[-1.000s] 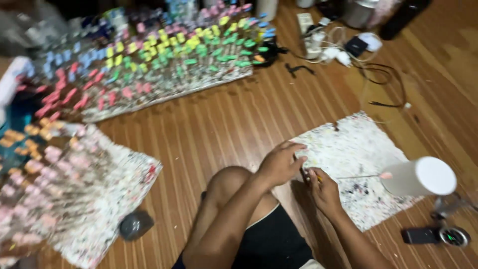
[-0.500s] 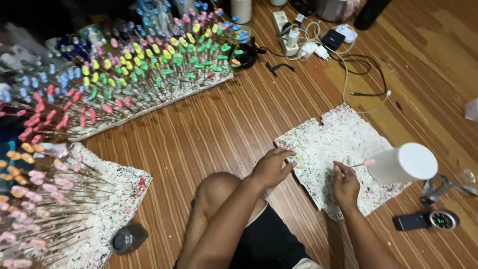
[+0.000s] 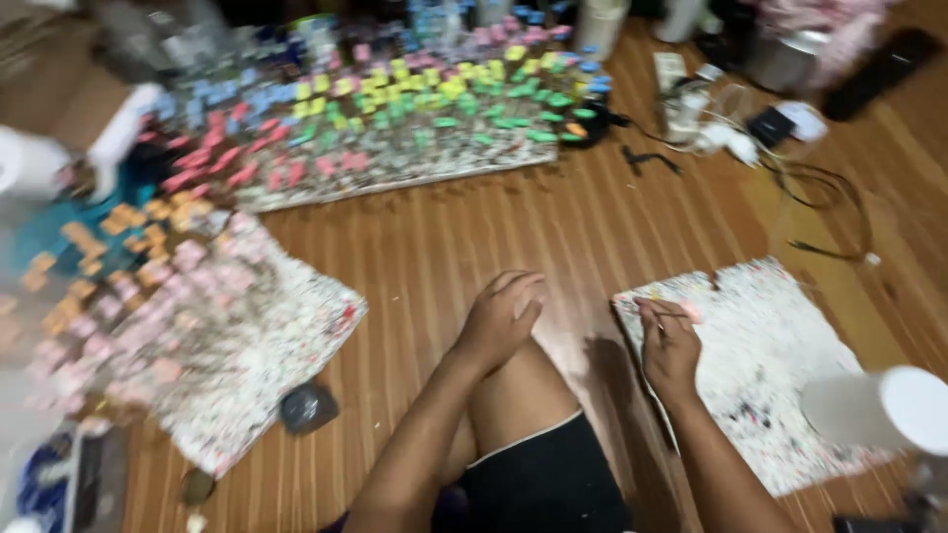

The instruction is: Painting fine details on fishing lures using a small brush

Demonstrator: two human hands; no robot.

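- Right hand (image 3: 670,347): closed in a pinch on a thin stick (image 3: 664,312), held over the near-left corner of the paint-spattered white board (image 3: 780,355); the stick's far end appears to carry a small pink tip, though motion blur makes this uncertain.
- Left hand (image 3: 501,321): empty, fingers loosely together and slightly curled, resting on the raised knee (image 3: 513,390) above the wooden floor (image 3: 474,237).
- Second spattered board (image 3: 257,365), at the left edge of the floor: crowded with pink and orange-tipped sticks.
- Long board (image 3: 395,163), along the far edge: rows of red, yellow, green and blue tips.
- White cup (image 3: 879,407): lying at the near-right corner of the white board.
- Risk: a loose pinch could drop the stick and smear its tip; a careless elbow could roll the cup.
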